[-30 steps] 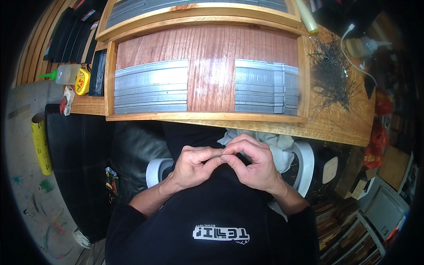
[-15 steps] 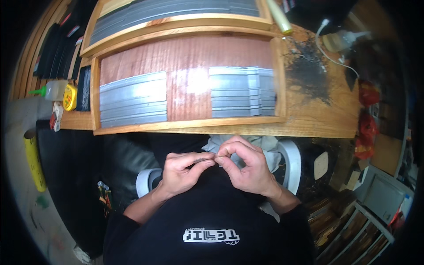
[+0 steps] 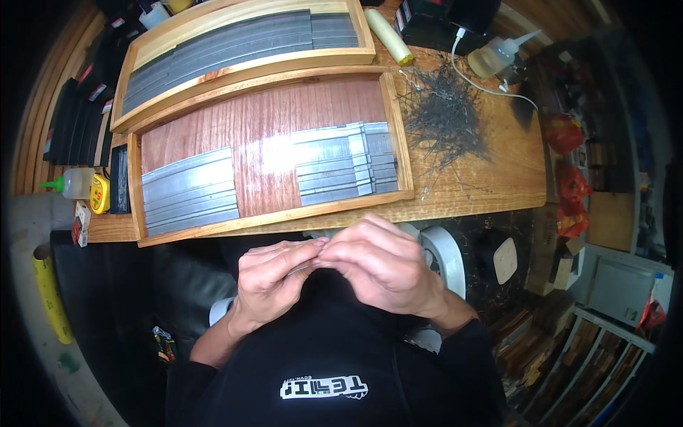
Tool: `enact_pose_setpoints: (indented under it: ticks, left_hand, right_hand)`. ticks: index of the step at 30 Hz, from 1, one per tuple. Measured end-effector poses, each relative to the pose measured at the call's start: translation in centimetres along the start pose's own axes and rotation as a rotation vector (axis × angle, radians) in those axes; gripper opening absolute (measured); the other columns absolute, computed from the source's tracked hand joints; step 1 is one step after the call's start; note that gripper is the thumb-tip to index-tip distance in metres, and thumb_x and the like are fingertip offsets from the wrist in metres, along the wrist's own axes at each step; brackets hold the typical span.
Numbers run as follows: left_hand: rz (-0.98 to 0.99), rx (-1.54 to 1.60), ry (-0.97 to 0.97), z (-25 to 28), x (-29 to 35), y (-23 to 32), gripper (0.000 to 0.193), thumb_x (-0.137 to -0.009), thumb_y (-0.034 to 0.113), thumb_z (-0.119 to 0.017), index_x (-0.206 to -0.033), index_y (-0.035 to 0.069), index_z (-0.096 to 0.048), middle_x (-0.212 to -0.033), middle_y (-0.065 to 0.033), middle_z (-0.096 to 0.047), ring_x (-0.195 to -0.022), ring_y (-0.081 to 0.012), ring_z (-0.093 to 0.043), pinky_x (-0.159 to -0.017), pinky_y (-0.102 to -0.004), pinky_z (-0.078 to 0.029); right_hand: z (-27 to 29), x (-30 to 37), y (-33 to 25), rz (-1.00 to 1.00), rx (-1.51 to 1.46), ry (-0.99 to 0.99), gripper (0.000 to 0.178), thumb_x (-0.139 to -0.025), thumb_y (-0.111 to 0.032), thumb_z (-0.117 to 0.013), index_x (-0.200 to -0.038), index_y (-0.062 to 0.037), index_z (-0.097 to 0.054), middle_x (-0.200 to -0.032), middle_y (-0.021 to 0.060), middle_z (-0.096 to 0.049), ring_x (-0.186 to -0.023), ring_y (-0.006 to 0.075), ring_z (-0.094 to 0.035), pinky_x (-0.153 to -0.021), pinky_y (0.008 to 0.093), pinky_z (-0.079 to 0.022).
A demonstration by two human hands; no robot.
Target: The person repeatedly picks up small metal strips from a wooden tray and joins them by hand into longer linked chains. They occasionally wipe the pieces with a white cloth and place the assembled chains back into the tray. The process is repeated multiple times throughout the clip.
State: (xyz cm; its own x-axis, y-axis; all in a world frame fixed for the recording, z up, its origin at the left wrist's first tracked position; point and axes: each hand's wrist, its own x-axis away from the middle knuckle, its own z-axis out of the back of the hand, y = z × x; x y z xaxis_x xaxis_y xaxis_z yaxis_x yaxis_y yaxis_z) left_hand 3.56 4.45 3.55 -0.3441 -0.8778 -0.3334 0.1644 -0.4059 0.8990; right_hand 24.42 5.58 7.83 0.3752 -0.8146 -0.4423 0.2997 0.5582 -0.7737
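In front of my chest, my left hand [image 3: 274, 277] is closed, thumb against fingers, on a thin flat strip [image 3: 302, 268]. Only a narrow edge of the strip shows; its kind is hidden by the fingers. My right hand [image 3: 380, 267] is closed too, its fingertips pinched against the left fingertips at the strip's end; what they hold is hidden. Just beyond the hands, a shallow wooden tray [image 3: 263, 218] lies on the bench. It holds grey flat strips in a left group [image 3: 191, 192] and a right group [image 3: 327, 167].
A second wooden tray [image 3: 242, 77] of grey strips sits behind. Thin dark strands [image 3: 448, 114] are heaped on the wooden bench [image 3: 509, 156]. Near them are a clear nozzle bottle [image 3: 491, 58], a white cable [image 3: 473, 82] and a pale roll [image 3: 388, 37]. A green-tipped bottle [image 3: 77, 183] stands left.
My view has shifted, so the trays appear further left and more of the strand heap shows. Both hands remain pinched together; the right fingers have folded over closer to the left fingertips.
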Motion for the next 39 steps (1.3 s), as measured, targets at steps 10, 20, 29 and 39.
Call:
enact_pose_setpoints:
  ticks: [10,20,29,39]
  left_hand:
    - [-0.112,-0.173,-0.012,0.8,-1.7,-0.9,0.032,-0.075,-0.014,-0.076,-0.106,-0.005,-0.076,-0.101,-0.0188,-0.079,-0.090,-0.0320,-0.079,-0.078,-0.0353,-0.062]
    - [0.983,0.746,-0.391,0.7,2.3,-2.6,0.017,-0.101,0.012,-0.072,-0.112,0.001,-0.078,-0.099,-0.0094,-0.080,-0.090,-0.0148,-0.077,-0.072,-0.0251,-0.060]
    - [0.917,0.747,-0.201,0.0,2.7,-5.3,0.013,-0.098,0.009,-0.075,-0.106,-0.002,-0.078,-0.095,-0.0083,-0.079,-0.084,-0.0120,-0.074,-0.072,-0.0236,-0.058]
    - [0.373,0.076,-0.123,2.1,5.7,-2.5,0.015,-0.090,0.001,-0.077,-0.103,-0.005,-0.077,-0.084,-0.0180,-0.076,-0.071,-0.0248,-0.076,-0.063,-0.0298,-0.057]
  right_hand:
    - [-2.3,-0.4,2.1,-0.028,-0.159,0.040,0.031,-0.074,0.006,-0.085,-0.103,-0.0001,-0.079,-0.088,0.0062,-0.063,-0.085,0.0222,-0.064,-0.071,0.0317,-0.053]
    - [-5.6,5.7,2.7,-0.922,-0.808,-0.029,0.018,-0.097,-0.006,-0.075,-0.113,0.0020,-0.076,-0.086,0.0000,-0.066,-0.072,0.0057,-0.059,-0.063,0.0211,-0.048]
    - [-8.9,6.1,4.7,-0.968,-0.816,0.157,0.012,-0.098,-0.004,-0.073,-0.106,0.0046,-0.077,-0.076,0.0005,-0.066,-0.065,0.0046,-0.056,-0.059,0.0202,-0.046]
    - [-9.0,4.6,2.1,-0.525,-0.482,-0.019,0.020,-0.084,0.001,-0.084,-0.103,-0.0031,-0.081,-0.088,0.0028,-0.063,-0.075,0.0104,-0.059,-0.065,0.0241,-0.048]
